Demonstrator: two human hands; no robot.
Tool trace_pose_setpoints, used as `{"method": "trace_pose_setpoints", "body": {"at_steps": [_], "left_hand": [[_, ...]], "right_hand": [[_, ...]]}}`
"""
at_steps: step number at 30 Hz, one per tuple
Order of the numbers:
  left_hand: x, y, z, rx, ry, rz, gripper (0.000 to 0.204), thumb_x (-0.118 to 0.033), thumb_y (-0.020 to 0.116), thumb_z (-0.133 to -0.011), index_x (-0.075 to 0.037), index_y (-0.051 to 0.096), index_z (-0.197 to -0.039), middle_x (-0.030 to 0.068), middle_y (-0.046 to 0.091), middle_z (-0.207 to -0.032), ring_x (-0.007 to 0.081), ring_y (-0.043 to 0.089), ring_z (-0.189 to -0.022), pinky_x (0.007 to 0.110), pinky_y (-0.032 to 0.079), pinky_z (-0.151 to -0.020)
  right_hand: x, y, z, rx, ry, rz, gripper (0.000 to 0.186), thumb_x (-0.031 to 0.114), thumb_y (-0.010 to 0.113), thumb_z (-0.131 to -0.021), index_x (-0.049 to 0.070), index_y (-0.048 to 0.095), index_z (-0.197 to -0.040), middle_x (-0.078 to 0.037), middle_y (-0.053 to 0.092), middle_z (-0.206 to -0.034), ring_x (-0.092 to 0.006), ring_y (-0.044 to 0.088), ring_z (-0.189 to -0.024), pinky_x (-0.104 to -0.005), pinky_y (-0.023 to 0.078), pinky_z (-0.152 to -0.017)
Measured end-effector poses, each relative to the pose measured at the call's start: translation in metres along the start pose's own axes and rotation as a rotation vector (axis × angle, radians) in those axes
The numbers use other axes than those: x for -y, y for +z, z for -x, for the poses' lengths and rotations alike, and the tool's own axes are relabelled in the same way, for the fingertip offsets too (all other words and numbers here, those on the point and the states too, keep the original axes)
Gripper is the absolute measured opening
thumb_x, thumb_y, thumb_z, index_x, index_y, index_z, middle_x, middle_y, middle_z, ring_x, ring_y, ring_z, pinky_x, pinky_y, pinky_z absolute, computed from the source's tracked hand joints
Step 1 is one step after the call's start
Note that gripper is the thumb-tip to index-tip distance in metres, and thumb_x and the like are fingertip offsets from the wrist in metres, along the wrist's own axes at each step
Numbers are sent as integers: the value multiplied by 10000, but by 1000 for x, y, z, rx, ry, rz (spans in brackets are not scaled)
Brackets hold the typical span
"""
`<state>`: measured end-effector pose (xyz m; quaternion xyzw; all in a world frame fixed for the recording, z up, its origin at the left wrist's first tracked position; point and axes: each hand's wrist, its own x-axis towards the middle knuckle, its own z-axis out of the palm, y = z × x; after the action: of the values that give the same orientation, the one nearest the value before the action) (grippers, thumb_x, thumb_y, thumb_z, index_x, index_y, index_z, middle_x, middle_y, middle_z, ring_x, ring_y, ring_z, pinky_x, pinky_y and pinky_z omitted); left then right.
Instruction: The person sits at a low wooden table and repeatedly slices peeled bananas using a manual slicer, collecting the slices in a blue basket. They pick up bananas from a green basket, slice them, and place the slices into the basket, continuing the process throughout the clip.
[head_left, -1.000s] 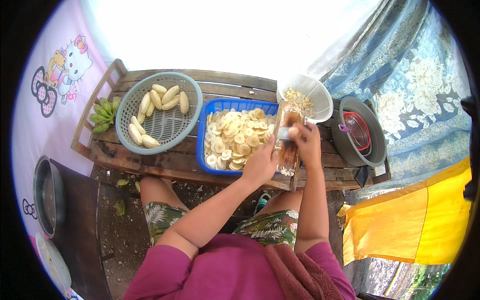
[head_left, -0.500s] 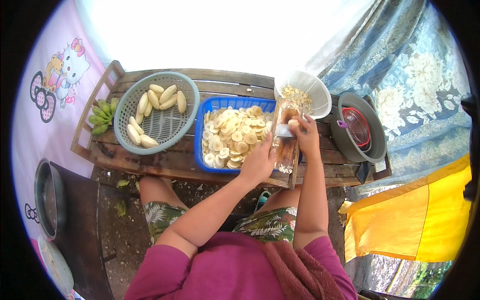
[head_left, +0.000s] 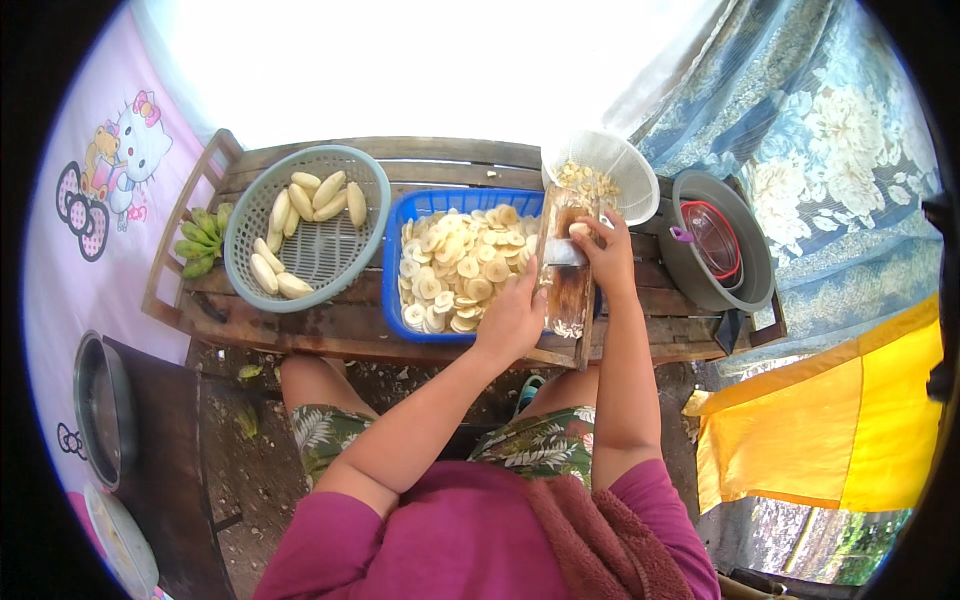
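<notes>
My left hand (head_left: 508, 318) grips the left side of a long wooden slicer (head_left: 566, 305) with a pale blade plate (head_left: 565, 252) across its middle. My right hand (head_left: 608, 252) pinches a peeled banana piece (head_left: 579, 229) against the slicer, at the upper edge of the plate. The slicer is tilted over the right part of a blue basket (head_left: 391, 280) heaped with thin banana slices (head_left: 460, 262). Just beyond the slicer's top end, a white colander (head_left: 635, 165) holds small pale pieces.
The slatted wooden bench (head_left: 440, 148) also carries a grey perforated basket of peeled bananas (head_left: 328, 245), green bananas (head_left: 200, 240) and nested basins (head_left: 750, 255). Metal pans (head_left: 98, 400) stand at lower left. Cloths hang around, including a yellow one (head_left: 780, 420).
My right hand with the banana piece has slid a little up the slicer, away from me. My left hand still grips the slicer, shifted slightly left in view with it.
</notes>
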<state>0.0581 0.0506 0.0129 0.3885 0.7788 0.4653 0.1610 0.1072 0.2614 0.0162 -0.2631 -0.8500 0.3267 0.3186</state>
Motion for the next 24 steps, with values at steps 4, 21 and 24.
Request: {"method": "trace_pose_setpoints", "body": {"at_steps": [4, 21, 24], "left_hand": [[0, 1, 0, 19, -18, 13, 557, -213, 485, -989, -7, 337, -1484, 281, 581, -1181, 430, 569, -1094, 450, 451, -949], [5, 5, -1, 14, -4, 13, 574, -212, 489, -979, -19, 328, -1496, 274, 572, -1157, 418, 581, -1053, 461, 463, -901], [11, 8, 0, -30, 56, -3, 588, -228, 484, -966, -31, 329, -1498, 268, 567, -1092, 432, 601, -969, 496, 491, -833]], "right_hand": [[15, -15, 70, 45, -110, 163, 383, 231, 815, -753, 150, 741, -1120, -216, 438, -1450, -386, 375, -1377, -443, 315, -1126], [13, -16, 86, 49, -84, 123, 339, 253, 822, -737, 207, 765, -1068, -231, 402, -1486, -420, 338, -1392, -447, 318, -1129], [17, -19, 96, 83, -31, 142, 335, 244, 821, -731, 208, 766, -1059, -227, 389, -1501, -436, 318, -1402, -457, 304, -1140]]}}
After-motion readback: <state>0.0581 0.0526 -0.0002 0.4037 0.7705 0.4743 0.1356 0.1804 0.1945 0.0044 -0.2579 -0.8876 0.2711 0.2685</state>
